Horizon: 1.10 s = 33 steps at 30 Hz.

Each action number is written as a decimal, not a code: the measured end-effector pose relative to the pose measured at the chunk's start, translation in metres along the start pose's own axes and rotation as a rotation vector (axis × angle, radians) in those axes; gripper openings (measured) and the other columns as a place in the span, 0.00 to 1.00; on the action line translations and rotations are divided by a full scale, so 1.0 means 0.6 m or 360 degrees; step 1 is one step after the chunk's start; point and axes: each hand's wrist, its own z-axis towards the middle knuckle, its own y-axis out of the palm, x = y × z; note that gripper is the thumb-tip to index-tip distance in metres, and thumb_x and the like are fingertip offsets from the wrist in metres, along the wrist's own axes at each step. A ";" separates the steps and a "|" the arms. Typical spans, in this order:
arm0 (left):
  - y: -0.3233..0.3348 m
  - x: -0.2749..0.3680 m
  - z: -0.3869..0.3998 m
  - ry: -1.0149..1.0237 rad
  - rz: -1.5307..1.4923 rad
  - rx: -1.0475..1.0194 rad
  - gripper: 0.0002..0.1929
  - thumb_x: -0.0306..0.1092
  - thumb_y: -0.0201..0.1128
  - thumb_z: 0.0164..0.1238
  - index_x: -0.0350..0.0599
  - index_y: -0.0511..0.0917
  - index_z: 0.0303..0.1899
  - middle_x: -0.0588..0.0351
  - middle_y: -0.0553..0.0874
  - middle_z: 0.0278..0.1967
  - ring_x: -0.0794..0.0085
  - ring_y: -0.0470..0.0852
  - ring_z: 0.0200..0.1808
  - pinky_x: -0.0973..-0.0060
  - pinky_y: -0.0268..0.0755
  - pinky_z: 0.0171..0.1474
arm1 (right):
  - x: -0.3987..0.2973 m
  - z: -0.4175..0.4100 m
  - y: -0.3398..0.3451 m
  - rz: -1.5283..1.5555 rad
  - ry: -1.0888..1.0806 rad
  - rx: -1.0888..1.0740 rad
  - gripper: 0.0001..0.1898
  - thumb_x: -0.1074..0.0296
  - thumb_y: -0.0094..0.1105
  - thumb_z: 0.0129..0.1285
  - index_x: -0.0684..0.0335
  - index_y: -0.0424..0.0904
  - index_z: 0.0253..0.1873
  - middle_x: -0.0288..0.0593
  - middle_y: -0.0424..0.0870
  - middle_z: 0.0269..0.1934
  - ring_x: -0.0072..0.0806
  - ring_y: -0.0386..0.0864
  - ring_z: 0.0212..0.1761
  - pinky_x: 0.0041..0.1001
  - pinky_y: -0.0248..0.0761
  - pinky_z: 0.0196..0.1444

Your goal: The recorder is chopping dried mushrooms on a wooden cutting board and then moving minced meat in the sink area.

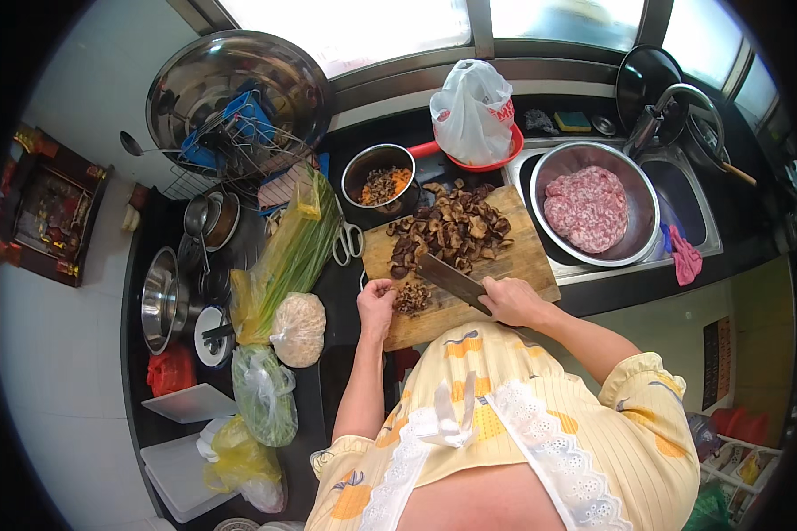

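My right hand (515, 301) grips the handle end of a cleaver (457, 282), its dark blade slanting up and left over the board. Under it lies a wooden cutting board (525, 249). A large heap of brown mushrooms (461, 222), apparently soaked, covers the board's upper part. Nearer to me is a small pile of chopped mushroom pieces (412, 300). At the board's left edge my left hand (375, 308) rests beside this pile, fingers bent; whether they pinch a piece is unclear.
A pot (378, 154) holds chopped orange and brown bits. Right of the board, a steel bowl (651, 219) of minced meat (588, 209) sits over the sink (707, 239). Scissors (349, 244), bagged green stalks (292, 265) and a bag of pale crumbly food (299, 330) lie left.
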 end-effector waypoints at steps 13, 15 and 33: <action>-0.015 -0.017 -0.019 -0.0160 -0.0177 -0.0020 0.12 0.26 0.57 0.68 0.32 0.80 0.49 0.59 0.83 0.28 0.82 0.77 0.23 0.85 0.69 0.25 | -0.011 0.013 0.008 -0.0018 -0.0021 -0.0058 0.12 0.64 0.56 0.64 0.69 0.72 0.38 0.61 0.81 0.29 0.57 0.80 0.36 0.49 0.72 0.40; -0.018 -0.028 -0.014 -0.0115 -0.0076 -0.0048 0.12 0.26 0.56 0.69 0.32 0.81 0.50 0.59 0.83 0.28 0.83 0.76 0.23 0.84 0.69 0.26 | -0.009 0.015 0.012 -0.0021 -0.0055 -0.0036 0.11 0.64 0.56 0.64 0.68 0.72 0.38 0.61 0.81 0.29 0.57 0.80 0.36 0.49 0.72 0.40; -0.008 -0.017 -0.020 0.0240 0.0733 0.0064 0.10 0.27 0.64 0.57 0.36 0.83 0.41 0.48 0.85 0.37 0.64 0.85 0.37 0.70 0.77 0.43 | -0.021 0.016 0.012 0.0007 -0.0072 -0.0056 0.11 0.64 0.56 0.64 0.68 0.72 0.38 0.61 0.81 0.28 0.58 0.80 0.34 0.50 0.71 0.39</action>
